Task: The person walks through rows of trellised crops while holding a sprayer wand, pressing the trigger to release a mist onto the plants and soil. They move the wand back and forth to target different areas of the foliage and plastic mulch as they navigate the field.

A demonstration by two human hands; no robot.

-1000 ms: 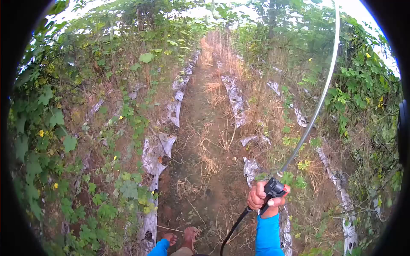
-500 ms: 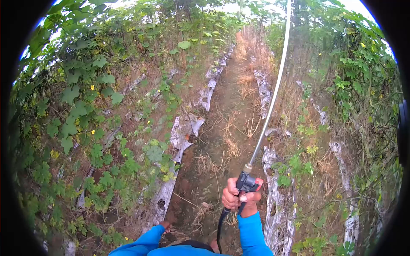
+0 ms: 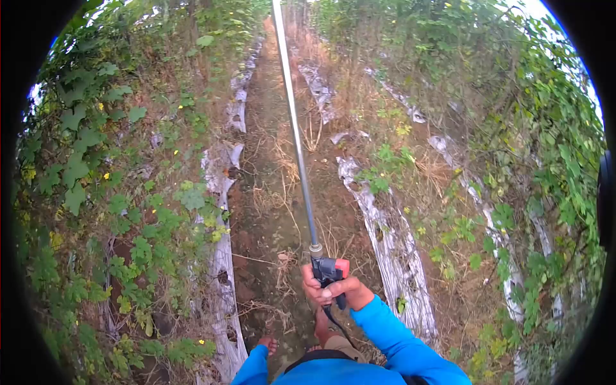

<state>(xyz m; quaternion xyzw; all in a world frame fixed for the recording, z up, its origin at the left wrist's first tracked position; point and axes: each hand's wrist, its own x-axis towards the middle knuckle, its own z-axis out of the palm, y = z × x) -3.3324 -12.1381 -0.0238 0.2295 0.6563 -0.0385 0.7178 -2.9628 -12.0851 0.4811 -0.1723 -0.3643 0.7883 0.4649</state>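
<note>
My right hand (image 3: pixel 330 287) is closed around the black handle of a spray lance (image 3: pixel 297 135). A red part (image 3: pixel 342 266) shows on top of the handle, beside my thumb. The long metal tube rises from the handle and leans slightly left, with its far end out of view at the top. A black hose (image 3: pixel 340 326) runs from beneath the handle down towards my body. Low at my left side hangs my left hand (image 3: pixel 268 346), near the blue sleeve's end. It is small in view, and its fingers cannot be made out clearly.
A dirt path (image 3: pixel 266 212) with dry straw runs ahead. Torn, silvery plastic sheeting (image 3: pixel 221 256) lines its left side and more sheeting (image 3: pixel 391 250) its right. Leafy vines with yellow flowers (image 3: pixel 106 176) climb on the left; dense green growth (image 3: pixel 558 160) stands on the right.
The view has turned right and down, so the path lies further left. The lance has swung from leaning right to leaning slightly left. My right hand keeps its hold.
</note>
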